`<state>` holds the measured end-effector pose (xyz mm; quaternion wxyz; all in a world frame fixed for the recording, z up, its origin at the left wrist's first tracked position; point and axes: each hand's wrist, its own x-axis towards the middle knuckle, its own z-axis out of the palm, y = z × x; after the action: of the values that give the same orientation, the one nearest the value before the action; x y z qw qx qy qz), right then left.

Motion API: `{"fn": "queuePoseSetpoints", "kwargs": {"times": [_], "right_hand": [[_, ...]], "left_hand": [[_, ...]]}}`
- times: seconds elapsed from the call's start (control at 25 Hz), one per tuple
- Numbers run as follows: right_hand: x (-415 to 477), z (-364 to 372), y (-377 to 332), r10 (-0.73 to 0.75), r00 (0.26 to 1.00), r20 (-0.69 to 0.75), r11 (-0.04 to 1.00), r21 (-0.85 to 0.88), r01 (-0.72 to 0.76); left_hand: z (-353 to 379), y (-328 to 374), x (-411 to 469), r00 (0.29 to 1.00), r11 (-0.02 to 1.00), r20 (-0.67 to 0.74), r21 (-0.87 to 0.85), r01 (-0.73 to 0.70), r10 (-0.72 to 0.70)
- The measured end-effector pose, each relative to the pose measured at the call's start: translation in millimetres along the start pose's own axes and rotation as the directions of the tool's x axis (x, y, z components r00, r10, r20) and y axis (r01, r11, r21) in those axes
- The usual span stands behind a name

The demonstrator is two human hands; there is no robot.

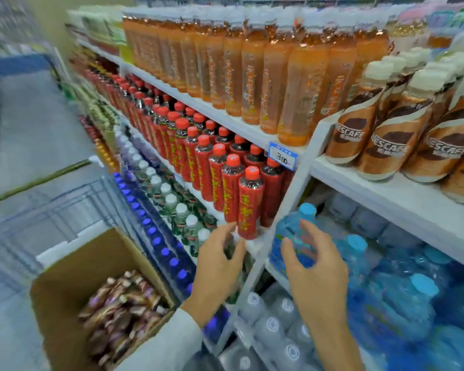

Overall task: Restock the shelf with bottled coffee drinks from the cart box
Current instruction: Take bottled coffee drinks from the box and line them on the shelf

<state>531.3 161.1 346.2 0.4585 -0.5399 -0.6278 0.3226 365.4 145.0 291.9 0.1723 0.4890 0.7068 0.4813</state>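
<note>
Coffee bottles (pixel 121 309) lying heaped in box (pixel 65 279) at lower left, just beside left sleeve (pixel 172 341). Gripping nothing: left fingers (pixel 229 228) spreading loosely, half-curled, tips reaching just beside base of front red bottle (pixel 248 207). Right fingers (pixel 307 232) parting wide in front of blue jug (pixel 285 226); touching it or not, cannot tell. Left hand (pixel 217 266) and right hand (pixel 314 269) hovering apart, with white post (pixel 287 204) slanting up between them.

Leaving bare board along front lip of shelf (pixel 402 202) at upper right, under Nescafe row (pixel 391 145) standing upright there, white-capped, brown labels reading "NESCAFE". Showing open aisle floor (pixel 38 124) at far left, beyond wire cart (pixel 73 204) carrying box.

Reading roughly "3 00" on blue-edged price tag (pixel 282 156) clipped to shelf edge above red bottles; yellow lettering on red labels blurring past reading.

Crowding around: orange bottles (pixel 298 97) lining top-left tier, blue-capped bottles (pixel 156 241) and green bottles (pixel 181 215) filling lower tiers beside box, wrapped clear packs (pixel 271 325) sitting below both wrists, more blue jugs stacking under coffee shelf.
</note>
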Motion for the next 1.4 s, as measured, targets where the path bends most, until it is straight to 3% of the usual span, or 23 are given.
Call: {"fn": "queuePoseSetpoints", "kwargs": {"times": [0.2,0.36,0.48,0.64,0.92,1.04,1.24,1.4], "right_hand": [[-50.7,85.7,23.9,0.066,0.938,0.341,0.996,-0.081,-0.040],[-81.0,155.3,35.8,0.181,0.779,0.600,0.979,-0.184,-0.085],[-100.4,207.5,38.2,0.262,0.663,0.701,0.954,-0.292,-0.069],[-123.7,272.2,38.5,0.380,0.580,0.721,0.906,-0.418,-0.075],[-147.2,347.1,42.1,0.484,0.441,0.756,0.859,-0.505,-0.077],[-151.4,368.1,56.2,0.527,0.447,0.723,0.836,-0.536,-0.120],[-148.8,399.1,88.5,0.590,0.457,0.666,0.797,-0.572,-0.195],[-152.5,407.5,111.2,0.700,0.407,0.586,0.709,-0.641,-0.295]], "left_hand": [[-67.9,-100.8,-62.1,0.945,0.948,-0.117,0.062,0.313,-0.304],[-122.2,-156.2,-96.8,0.830,0.843,-0.173,-0.004,0.538,-0.530],[-159.6,-198.4,-112.3,0.686,0.708,-0.194,-0.077,0.702,-0.701],[-195.1,-261.5,-117.9,0.493,0.517,-0.157,-0.210,0.830,-0.856],[-199.1,-360.1,-69.3,0.229,0.222,-0.019,-0.328,0.918,-0.973],[-183.4,-411.2,-29.1,0.193,0.195,-0.033,-0.292,0.937,-0.981],[-161.0,-479.0,19.0,0.118,0.118,-0.073,0.008,0.993,-0.990],[-146.2,-524.9,24.2,0.094,0.096,0.023,0.120,0.988,-0.995]]}}
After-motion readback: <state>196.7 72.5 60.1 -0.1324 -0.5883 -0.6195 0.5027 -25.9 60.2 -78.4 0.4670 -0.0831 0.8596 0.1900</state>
